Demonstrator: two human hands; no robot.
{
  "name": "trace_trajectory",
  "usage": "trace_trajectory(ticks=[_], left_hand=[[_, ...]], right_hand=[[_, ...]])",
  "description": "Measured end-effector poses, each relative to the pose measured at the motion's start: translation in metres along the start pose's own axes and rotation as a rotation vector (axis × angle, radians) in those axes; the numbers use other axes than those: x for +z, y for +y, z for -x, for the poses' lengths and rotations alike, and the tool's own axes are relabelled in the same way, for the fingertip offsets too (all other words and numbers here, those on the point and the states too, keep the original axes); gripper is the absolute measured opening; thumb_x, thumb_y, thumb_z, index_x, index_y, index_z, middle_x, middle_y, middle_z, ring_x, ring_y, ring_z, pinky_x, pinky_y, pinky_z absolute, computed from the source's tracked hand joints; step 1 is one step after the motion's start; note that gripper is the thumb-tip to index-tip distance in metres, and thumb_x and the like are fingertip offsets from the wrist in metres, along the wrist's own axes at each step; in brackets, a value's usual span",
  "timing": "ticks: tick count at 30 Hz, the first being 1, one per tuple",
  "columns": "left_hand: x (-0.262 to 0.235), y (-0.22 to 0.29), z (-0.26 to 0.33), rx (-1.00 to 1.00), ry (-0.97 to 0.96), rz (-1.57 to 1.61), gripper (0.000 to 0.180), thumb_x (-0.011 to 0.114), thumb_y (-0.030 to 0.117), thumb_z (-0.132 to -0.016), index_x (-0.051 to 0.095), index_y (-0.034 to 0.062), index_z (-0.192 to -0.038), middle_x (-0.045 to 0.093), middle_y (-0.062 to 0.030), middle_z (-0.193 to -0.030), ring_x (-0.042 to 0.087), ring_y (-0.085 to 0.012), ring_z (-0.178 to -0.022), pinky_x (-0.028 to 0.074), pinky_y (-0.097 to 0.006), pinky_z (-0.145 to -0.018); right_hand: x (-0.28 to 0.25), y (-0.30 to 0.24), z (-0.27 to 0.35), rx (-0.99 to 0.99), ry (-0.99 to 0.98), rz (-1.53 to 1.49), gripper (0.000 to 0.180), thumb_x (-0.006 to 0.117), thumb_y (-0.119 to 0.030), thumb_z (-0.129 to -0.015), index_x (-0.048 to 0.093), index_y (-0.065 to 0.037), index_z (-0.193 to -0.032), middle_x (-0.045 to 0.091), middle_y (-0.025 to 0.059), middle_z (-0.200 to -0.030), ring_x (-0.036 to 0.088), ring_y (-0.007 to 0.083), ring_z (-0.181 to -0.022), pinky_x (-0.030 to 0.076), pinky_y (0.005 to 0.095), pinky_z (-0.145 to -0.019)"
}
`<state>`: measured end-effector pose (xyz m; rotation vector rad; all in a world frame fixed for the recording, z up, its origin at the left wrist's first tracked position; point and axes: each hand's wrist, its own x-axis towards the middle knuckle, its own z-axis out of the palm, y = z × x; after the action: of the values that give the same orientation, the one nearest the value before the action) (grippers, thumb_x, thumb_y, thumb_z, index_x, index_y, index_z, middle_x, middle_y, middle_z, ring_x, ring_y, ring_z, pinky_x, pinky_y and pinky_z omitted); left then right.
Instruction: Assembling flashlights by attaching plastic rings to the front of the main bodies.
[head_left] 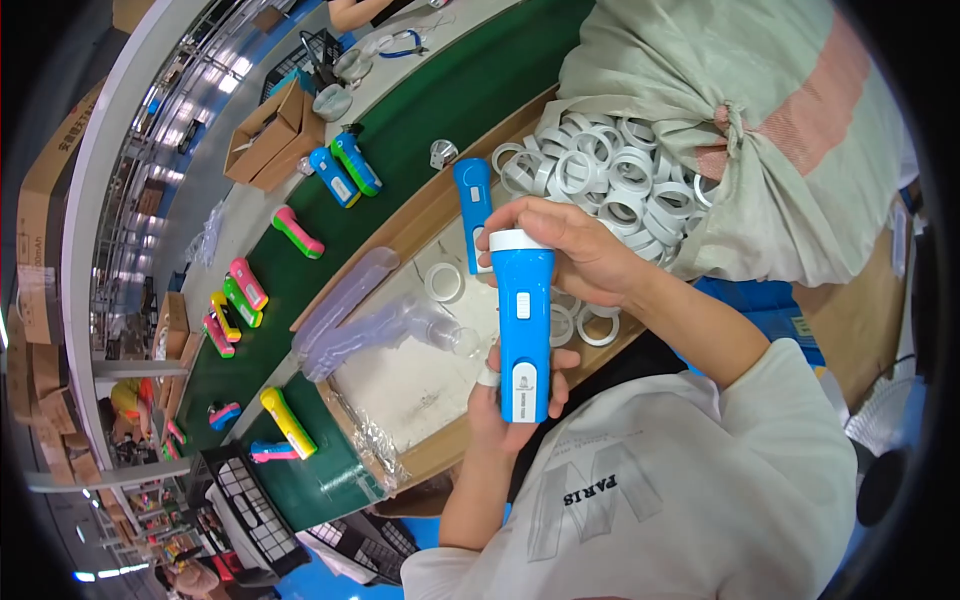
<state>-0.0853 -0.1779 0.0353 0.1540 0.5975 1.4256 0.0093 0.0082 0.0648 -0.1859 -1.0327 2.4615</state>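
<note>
A blue flashlight with a white switch and a white panel stands upright in front of me, its head at the top. My left hand wraps round its lower body from behind. Around the white ring on its head, my right hand is closed, thumb and fingers on the rim. Just behind, partly hidden by my right hand, lies a second blue flashlight. Heaped to the right are many loose white rings, spilling from a pale woven sack.
A cardboard-edged tray holds a loose ring and clear plastic sleeves. Beyond runs a green conveyor belt carrying several coloured flashlights. A cardboard box sits on its far side; another person's arm shows at the top.
</note>
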Motion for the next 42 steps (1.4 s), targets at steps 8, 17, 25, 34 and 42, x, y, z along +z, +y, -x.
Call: trace_trajectory(ticks=[8,17,25,34,42], left_hand=[[0.004,-0.009,0.003,0.379,0.439,-1.1,0.081,0.079,0.019,-0.074,0.032,0.0014,-0.137,0.056,-0.0132,-0.113,0.057,-0.0199,-0.098,0.048,-0.032,-0.083],[0.0,0.034,0.037,0.909,0.489,-1.941,0.062,0.075,0.011,-0.069,0.055,0.0106,-0.128,0.06,-0.0139,-0.089,0.06,-0.0267,-0.068,0.051,-0.036,-0.055],[0.037,0.042,0.078,0.391,-0.553,-0.675,0.08,0.081,0.006,-0.066,0.045,0.001,-0.137,0.052,-0.0096,-0.135,0.048,-0.0159,-0.122,0.037,-0.03,-0.101],[-0.009,0.081,0.034,0.544,0.475,-2.105,0.086,0.071,0.011,-0.063,0.038,0.0208,-0.142,0.056,-0.0185,-0.084,0.061,-0.0375,-0.074,0.051,-0.042,-0.064],[-0.025,0.044,0.049,0.305,0.124,-0.322,0.083,0.064,0.039,-0.086,0.015,0.0155,-0.149,0.056,-0.0217,-0.108,0.06,-0.0207,-0.07,0.051,-0.03,-0.057]], right_hand=[[0.019,0.022,-0.007,-0.003,0.075,-0.028,0.037,0.061,-0.033,-0.091,0.052,-0.005,-0.113,0.058,0.0137,-0.107,0.061,0.023,-0.102,0.052,0.037,-0.087],[0.043,0.02,-0.025,-0.083,-0.046,0.708,0.038,0.047,-0.033,-0.097,0.062,-0.002,-0.113,0.059,0.0053,-0.099,0.054,0.0121,-0.094,0.042,0.0258,-0.083],[0.083,-0.094,0.055,0.477,-0.677,0.834,0.048,0.06,-0.045,-0.085,0.055,-0.006,-0.112,0.058,0.0174,-0.11,0.058,0.0294,-0.099,0.048,0.045,-0.085],[0.003,0.063,-0.062,0.243,0.205,0.558,0.044,0.042,-0.039,-0.099,0.053,-0.007,-0.127,0.055,0.0031,-0.096,0.056,0.012,-0.09,0.047,0.0277,-0.081],[0.043,0.049,-0.063,0.209,-0.177,0.092,0.049,0.057,-0.04,-0.092,0.049,-0.005,-0.125,0.056,0.0089,-0.118,0.053,0.0209,-0.114,0.042,0.0383,-0.097]])
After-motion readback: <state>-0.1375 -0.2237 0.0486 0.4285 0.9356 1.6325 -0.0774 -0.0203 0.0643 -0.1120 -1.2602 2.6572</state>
